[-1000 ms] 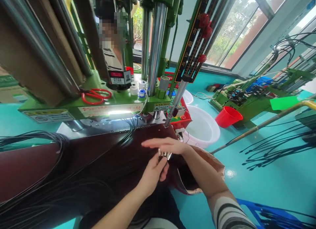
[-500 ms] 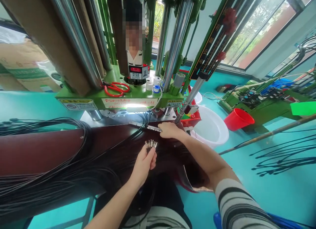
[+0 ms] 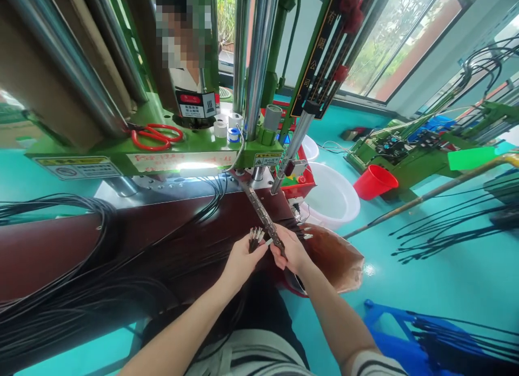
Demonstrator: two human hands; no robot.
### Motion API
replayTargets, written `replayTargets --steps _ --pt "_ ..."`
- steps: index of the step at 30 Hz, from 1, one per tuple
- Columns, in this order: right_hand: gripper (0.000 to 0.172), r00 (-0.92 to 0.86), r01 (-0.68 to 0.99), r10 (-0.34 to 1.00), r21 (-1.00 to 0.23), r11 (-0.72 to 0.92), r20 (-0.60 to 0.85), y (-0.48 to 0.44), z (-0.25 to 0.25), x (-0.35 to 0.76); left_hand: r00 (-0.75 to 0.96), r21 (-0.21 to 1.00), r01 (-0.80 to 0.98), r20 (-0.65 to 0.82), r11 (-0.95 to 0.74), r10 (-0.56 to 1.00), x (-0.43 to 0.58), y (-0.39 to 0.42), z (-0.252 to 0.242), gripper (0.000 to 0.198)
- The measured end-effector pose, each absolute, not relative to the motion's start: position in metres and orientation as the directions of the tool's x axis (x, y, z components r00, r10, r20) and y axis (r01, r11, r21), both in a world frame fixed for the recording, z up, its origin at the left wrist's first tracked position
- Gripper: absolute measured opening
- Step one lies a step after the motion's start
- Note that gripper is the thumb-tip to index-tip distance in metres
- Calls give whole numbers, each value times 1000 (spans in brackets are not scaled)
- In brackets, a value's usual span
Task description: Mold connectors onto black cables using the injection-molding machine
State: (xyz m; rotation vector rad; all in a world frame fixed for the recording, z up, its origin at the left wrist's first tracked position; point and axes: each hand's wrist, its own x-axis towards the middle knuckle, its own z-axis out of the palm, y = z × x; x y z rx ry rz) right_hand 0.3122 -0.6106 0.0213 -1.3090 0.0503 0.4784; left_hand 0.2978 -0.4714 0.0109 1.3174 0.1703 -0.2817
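Observation:
My left hand is closed around a small bundle of black cable ends with metal tips, held upright over the dark red worktable. My right hand grips the near end of a long slim metal bar, a fixture strip that slants up toward the green press machine. The two hands nearly touch. Many black cables lie across the table and run to the bundle.
Red scissors and tape rolls sit on the machine's ledge. A person stands behind the machine. White basins, a red bucket and a brown bag are to the right, with more cables on the teal floor.
My right hand went to the machine, took the metal bar and pulled it back beside my left hand. My left hand kept its hold on the cable ends.

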Motion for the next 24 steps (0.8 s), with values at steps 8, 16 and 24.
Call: replayTargets --steps 8,16,24 --pt "48 923 -310 300 -929 203 -242 -612 15 312 976 976 206 -200 74 -89 300 -474 13 22" --pt "47 951 -193 252 -981 24 -180 -605 16 305 984 990 135 -140 -44 -114 296 -469 17 18" --pt "52 939 -304 238 -923 236 -249 -613 11 307 980 936 200 -185 290 -79 302 -465 15 28"
